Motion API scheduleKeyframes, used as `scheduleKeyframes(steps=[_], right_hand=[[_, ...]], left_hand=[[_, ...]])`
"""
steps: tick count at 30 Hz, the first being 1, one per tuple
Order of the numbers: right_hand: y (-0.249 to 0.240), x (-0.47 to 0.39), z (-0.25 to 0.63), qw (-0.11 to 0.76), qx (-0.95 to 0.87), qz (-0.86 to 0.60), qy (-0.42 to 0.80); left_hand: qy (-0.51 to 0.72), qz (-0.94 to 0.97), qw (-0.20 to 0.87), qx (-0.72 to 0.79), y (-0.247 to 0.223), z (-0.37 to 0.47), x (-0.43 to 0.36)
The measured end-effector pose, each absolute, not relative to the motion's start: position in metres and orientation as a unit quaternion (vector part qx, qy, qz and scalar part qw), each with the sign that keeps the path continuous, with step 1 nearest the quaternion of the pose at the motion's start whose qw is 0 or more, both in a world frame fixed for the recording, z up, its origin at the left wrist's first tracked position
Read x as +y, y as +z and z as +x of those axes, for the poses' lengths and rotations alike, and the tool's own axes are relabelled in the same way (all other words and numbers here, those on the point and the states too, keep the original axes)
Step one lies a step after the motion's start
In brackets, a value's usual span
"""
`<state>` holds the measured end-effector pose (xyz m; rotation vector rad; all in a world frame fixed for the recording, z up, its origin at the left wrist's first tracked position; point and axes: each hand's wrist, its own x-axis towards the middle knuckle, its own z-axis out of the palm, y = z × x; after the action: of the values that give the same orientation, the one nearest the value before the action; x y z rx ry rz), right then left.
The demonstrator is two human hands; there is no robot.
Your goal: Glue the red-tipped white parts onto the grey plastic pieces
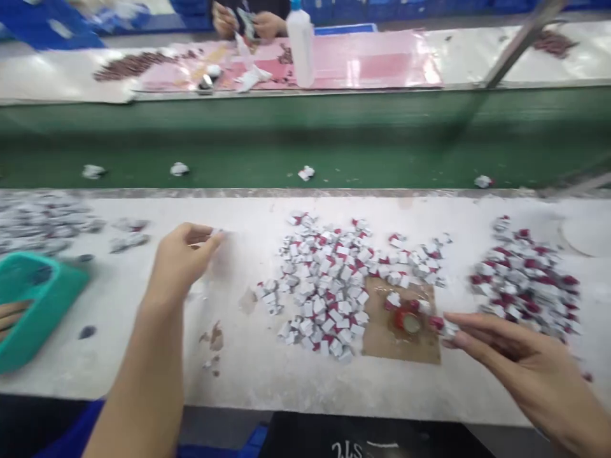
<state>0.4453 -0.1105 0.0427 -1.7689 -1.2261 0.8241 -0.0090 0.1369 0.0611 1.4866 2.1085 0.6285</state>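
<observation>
My right hand (515, 356) pinches a small white-and-red piece (447, 327) between thumb and fingertips. Just left of it lies a brown cardboard square (401, 343) bearing a small round container (409, 321) with red around it and a wet-looking patch. A large heap of similar white-and-red pieces (329, 286) spreads left of the cardboard, and a second heap (529, 280) lies beyond my right hand. Over the white table, left of the large heap, my left hand (188, 251) has thumb and fingers closed together; whatever they may hold is too blurred to name.
A teal basket (62, 299) stands at the left with another person's hand (12, 318) in it, near a grey heap (42, 222). Several pieces sit on the green belt (238, 140). Across it are a white bottle (301, 48) and another person's hands (267, 25).
</observation>
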Motion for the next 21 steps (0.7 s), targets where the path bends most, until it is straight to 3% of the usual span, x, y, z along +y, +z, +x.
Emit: scheduleKeyframes(steps=[5,8,21], right_hand=[[0.038,-0.125,0.413,0.430,-0.437,-0.715,0.337],[0.035,-0.129,0.407,0.433,-0.454,-0.710,0.320],[0.036,-0.124,0.406,0.432,-0.496,-0.689,0.304]], left_hand=[[0.354,0.447,0.493,0.658,0.058,0.033,0.103],[0.366,0.400,0.575,0.612,0.057,0.060,0.088],[0.335,0.449,0.606,0.565,0.050,0.106,0.061]])
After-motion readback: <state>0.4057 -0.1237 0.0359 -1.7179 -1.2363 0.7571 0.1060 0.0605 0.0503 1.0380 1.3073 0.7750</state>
